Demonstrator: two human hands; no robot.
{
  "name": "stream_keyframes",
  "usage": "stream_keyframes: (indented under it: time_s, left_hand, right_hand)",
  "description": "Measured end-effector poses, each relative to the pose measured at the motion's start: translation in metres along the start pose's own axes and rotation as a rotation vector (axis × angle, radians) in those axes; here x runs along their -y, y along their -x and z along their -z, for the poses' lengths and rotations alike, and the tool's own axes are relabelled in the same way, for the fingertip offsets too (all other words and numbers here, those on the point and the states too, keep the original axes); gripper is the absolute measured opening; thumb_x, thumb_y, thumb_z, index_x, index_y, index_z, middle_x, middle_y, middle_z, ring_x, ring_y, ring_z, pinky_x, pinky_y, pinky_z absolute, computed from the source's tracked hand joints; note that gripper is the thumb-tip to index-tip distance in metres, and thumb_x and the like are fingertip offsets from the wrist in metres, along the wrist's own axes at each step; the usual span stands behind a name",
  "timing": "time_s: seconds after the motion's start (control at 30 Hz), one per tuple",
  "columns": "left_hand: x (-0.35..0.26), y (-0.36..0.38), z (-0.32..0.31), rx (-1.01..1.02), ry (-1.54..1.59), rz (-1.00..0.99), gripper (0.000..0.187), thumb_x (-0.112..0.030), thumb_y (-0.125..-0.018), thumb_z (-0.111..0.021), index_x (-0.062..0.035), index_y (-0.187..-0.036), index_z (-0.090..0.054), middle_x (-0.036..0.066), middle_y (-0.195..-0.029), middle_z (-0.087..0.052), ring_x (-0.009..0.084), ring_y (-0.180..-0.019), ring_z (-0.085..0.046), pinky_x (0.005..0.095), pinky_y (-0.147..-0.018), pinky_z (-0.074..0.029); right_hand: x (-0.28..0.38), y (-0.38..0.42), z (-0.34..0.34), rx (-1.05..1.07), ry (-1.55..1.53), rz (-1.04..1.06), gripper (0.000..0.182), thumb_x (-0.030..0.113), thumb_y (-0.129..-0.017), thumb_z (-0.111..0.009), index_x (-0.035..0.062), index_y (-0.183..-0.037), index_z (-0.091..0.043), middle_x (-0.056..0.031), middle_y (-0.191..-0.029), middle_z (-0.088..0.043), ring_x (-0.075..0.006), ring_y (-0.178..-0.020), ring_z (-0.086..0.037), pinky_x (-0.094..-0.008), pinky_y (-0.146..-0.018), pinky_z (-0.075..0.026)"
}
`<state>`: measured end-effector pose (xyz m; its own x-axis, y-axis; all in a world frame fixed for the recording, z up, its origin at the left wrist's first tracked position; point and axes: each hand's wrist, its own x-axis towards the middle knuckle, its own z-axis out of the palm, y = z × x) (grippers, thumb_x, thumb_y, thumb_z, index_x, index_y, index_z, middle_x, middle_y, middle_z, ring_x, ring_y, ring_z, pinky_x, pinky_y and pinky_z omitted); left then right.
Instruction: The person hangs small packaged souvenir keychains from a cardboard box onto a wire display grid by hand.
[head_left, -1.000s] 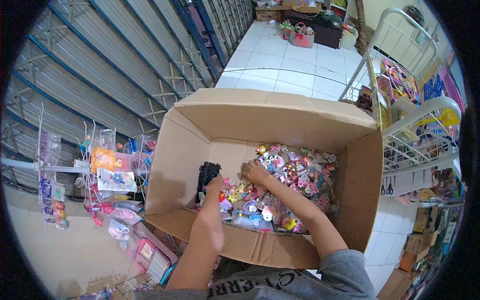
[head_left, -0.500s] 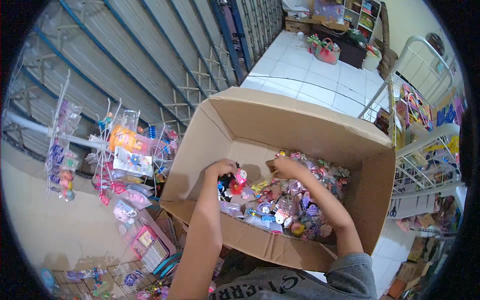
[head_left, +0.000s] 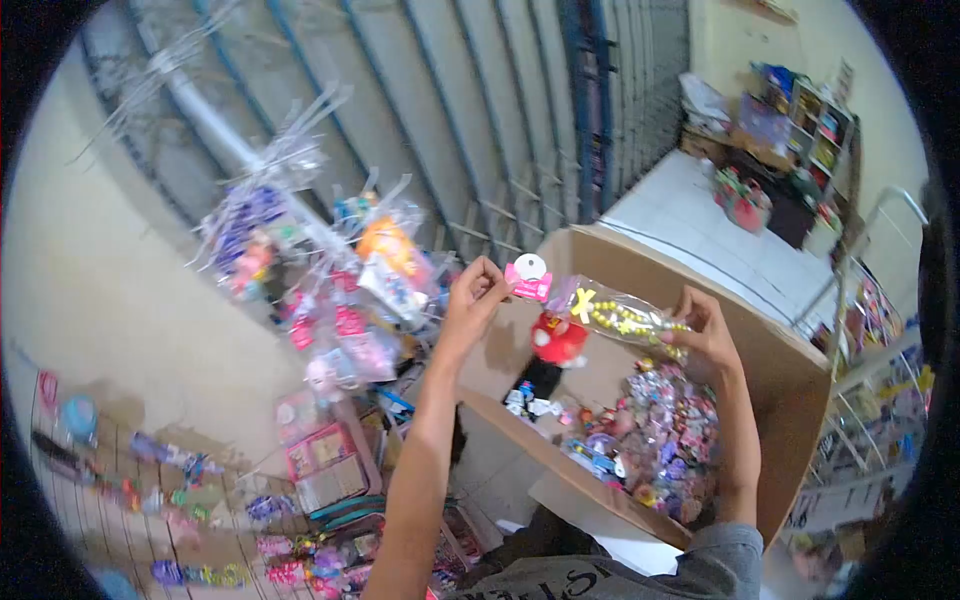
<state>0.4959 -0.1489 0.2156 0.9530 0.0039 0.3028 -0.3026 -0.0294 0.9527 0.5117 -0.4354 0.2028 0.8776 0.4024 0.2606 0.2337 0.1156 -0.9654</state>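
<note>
My left hand (head_left: pixel 478 302) is raised over the box's left side, thumb and fingers pinched on the edge of a pink tag (head_left: pixel 530 288) with a round white top. Below the tag hangs a red piece with white spots (head_left: pixel 560 340); a black piece (head_left: pixel 537 380) shows under it. My right hand (head_left: pixel 704 330) grips the right end of a clear plastic packet (head_left: pixel 630 312) with yellow beads and a yellow bow inside. Both hands are above the cardboard box (head_left: pixel 800 440). A heap of small colourful packaged accessories (head_left: pixel 670 430) lies in it.
At the left, a rack (head_left: pixel 385 260) holds hanging packets in front of the metal shutter (head_left: pixel 420 120). Lower left is a wire grid (head_left: pixel 180 500) with accessories. A white wire rack (head_left: pixel 870 390) stands right of the box. Shelves (head_left: pixel 820 125) stand at the back.
Both hands have risen out of the box, the left with the pink-tagged piece, the right with the yellow bead packet. The view has turned left.
</note>
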Motion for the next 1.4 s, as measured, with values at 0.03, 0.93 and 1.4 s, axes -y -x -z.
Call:
stream_keyframes:
  time_s: [0.03, 0.93, 1.4]
  left_hand:
    - [-0.012, 0.013, 0.011, -0.139, 0.103, -0.070, 0.015, -0.009, -0.075, -0.051, -0.0061, -0.067, -0.039, -0.003, -0.060, -0.042, 0.0021, -0.056, -0.040, 0.0166, -0.048, -0.030]
    - [-0.124, 0.467, 0.066, -1.837, 0.207, -0.532, 0.014, -0.010, -0.080, -0.041, -0.0046, -0.087, -0.052, 0.000, -0.080, -0.050, 0.0030, -0.052, -0.033, 0.0154, -0.047, -0.029]
    - [-0.114, 0.485, 0.067, -1.958, 0.164, -0.448, 0.017, -0.006, -0.078, -0.043, -0.0001, -0.091, -0.051, -0.003, -0.066, -0.039, 0.0027, -0.052, -0.031, 0.0170, -0.052, -0.035]
  right_hand:
    - [0.005, -0.005, -0.017, 0.049, -0.015, 0.027, 0.029, -0.005, -0.055, -0.061, 0.0064, -0.062, -0.035, -0.0085, -0.069, -0.053, -0.0098, -0.064, -0.051, -0.0208, -0.056, -0.042]
    - [0.024, 0.122, -0.526, 1.487, -1.269, -1.262, 0.030, 0.003, -0.072, -0.046, -0.0020, -0.100, -0.037, -0.0156, -0.084, -0.048, -0.0183, -0.074, -0.054, -0.0235, -0.059, -0.049]
    - [0.004, 0.180, -0.542, 0.719, -1.749, -2.178, 0.013, -0.001, -0.070, -0.047, -0.0067, -0.081, -0.046, -0.0145, -0.083, -0.047, -0.0204, -0.070, -0.055, -0.0259, -0.061, -0.051]
